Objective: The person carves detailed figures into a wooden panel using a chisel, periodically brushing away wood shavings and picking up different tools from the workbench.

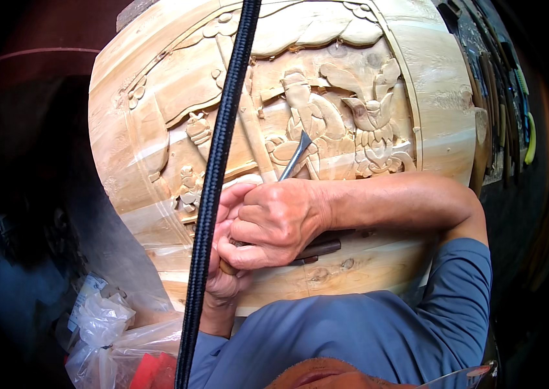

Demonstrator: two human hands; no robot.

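Observation:
A carving chisel (295,157) with a flared steel blade points away from me over the carved relief. My right hand (271,223) is closed in a fist around it, and the blade comes out beyond the knuckles. A bit of the wooden handle (226,267) shows below that fist, against the palm of my left hand (221,227). The left fingers curl in from the left, partly hidden by the right hand and a black braided cord. Beneath the blade lies the pale wood panel (439,139), carved with figures, leaves and drapery. The blade tip appears to touch a carved figure (313,120).
The black braided cord (222,129) crosses the view from top to bottom. Dark-handled tools (321,249) lie on the panel under my right forearm. Several more tools (504,97) lie in a row beyond the panel's right edge. A clear plastic bag (106,318) sits at lower left.

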